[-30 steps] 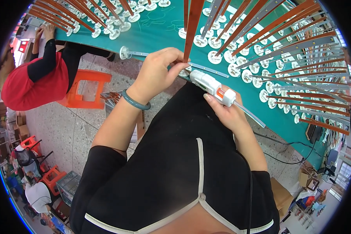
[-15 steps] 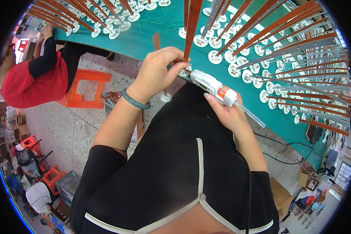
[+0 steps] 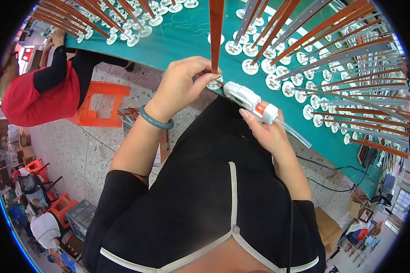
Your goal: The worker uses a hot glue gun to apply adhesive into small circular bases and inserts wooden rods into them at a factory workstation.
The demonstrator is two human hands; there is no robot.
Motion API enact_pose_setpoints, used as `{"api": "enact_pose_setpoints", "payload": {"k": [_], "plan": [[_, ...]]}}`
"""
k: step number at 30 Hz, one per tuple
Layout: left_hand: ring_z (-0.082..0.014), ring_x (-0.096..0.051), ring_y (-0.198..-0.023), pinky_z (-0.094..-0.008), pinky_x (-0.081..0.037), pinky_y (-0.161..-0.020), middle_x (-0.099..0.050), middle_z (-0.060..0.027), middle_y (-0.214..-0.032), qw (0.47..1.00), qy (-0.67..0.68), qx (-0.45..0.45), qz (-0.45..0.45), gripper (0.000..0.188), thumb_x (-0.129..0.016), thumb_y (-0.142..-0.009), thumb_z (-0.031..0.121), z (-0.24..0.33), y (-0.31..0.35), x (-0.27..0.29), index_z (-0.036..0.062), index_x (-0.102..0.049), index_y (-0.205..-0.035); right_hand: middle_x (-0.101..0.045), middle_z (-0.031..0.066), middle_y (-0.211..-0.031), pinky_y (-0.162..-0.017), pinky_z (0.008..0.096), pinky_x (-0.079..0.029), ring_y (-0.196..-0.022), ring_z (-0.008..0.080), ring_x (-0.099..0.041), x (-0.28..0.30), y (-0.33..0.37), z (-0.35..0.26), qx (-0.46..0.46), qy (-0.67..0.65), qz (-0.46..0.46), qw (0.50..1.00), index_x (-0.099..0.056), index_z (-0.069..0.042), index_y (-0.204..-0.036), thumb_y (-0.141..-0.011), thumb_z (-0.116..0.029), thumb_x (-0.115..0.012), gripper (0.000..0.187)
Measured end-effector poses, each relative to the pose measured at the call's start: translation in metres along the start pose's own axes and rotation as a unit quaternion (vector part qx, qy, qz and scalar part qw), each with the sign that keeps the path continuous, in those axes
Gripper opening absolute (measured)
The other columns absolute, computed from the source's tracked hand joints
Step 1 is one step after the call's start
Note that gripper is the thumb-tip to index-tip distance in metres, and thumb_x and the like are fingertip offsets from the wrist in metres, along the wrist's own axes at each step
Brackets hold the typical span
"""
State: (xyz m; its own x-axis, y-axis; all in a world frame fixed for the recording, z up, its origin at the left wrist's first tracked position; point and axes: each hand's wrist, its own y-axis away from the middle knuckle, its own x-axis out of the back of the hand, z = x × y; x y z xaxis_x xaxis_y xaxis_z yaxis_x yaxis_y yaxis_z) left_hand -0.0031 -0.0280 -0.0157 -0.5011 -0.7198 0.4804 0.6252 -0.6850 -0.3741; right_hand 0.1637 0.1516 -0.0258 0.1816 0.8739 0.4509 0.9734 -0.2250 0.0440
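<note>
My left hand (image 3: 180, 84), with a grey-green bangle at its wrist, pinches a long brown strip (image 3: 216, 38) near its lower end. The strip stands upright over a round white base (image 3: 215, 82) at the table's near edge, and my fingers partly hide where the two meet. In my right hand (image 3: 269, 132) is a white glue gun (image 3: 243, 96) with an orange part, its nozzle pointing at that base close to my left fingertips. A clear glue stick (image 3: 297, 135) juts from the gun's back end.
Many white bases bearing brown or grey strips crowd the green table (image 3: 182, 41), mainly to the right and far left. At left a person in red (image 3: 36, 98) sits by an orange stool (image 3: 105, 93). Black cables (image 3: 337, 168) hang at right.
The brown strip's top has swung left, and its lower end has shifted slightly left with my left fingers. A blurred brown shape beside that hand is gone. The glue gun has barely moved.
</note>
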Motion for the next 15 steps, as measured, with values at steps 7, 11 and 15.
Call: {"api": "enact_pose_setpoints", "payload": {"k": [7, 11, 15], "plan": [[-0.0218, -0.066, -0.08, -0.0295, -0.052, -0.071, -0.067, -0.0111, -0.089, 0.999, -0.016, -0.011, -0.037, 0.008, -0.064, -0.084, -0.004, 0.007, -0.003, 0.002, -0.0022, -0.065, -0.092, -0.063, 0.0037, -0.069, -0.053, 0.0259, -0.044, -0.058, 0.0086, -0.055, 0.0, 0.002, 0.003, -0.02, -0.028, 0.003, 0.999, -0.067, 0.001, -0.097, -0.089, -0.019, -0.069, 0.022], [-0.0252, -0.065, -0.081, -0.0308, -0.051, -0.073, -0.066, -0.0125, -0.089, 0.998, -0.02, -0.021, -0.055, 0.011, -0.062, -0.082, -0.007, 0.008, -0.004, 0.004, -0.0016, -0.063, -0.091, -0.065, 0.0072, -0.074, -0.059, 0.028, -0.046, -0.063, 0.0124, -0.057, 0.002, 0.001, -0.001, 0.023, 0.009, 0.004, 1.0, -0.066, 0.002, -0.101, -0.089, -0.018, -0.069, 0.024], [-0.0267, -0.064, -0.08, -0.0323, -0.05, -0.071, -0.065, -0.0128, -0.087, 0.996, -0.023, -0.032, -0.076, 0.013, -0.061, -0.081, -0.009, 0.008, -0.006, 0.005, -0.0015, -0.063, -0.092, -0.066, 0.0119, -0.081, -0.067, 0.0307, -0.048, -0.071, 0.017, -0.06, 0.003, 0.003, 0.0, 0.023, -0.009, 0.006, 1.0, -0.065, 0.002, -0.106, -0.089, -0.019, -0.068, 0.027]]}}
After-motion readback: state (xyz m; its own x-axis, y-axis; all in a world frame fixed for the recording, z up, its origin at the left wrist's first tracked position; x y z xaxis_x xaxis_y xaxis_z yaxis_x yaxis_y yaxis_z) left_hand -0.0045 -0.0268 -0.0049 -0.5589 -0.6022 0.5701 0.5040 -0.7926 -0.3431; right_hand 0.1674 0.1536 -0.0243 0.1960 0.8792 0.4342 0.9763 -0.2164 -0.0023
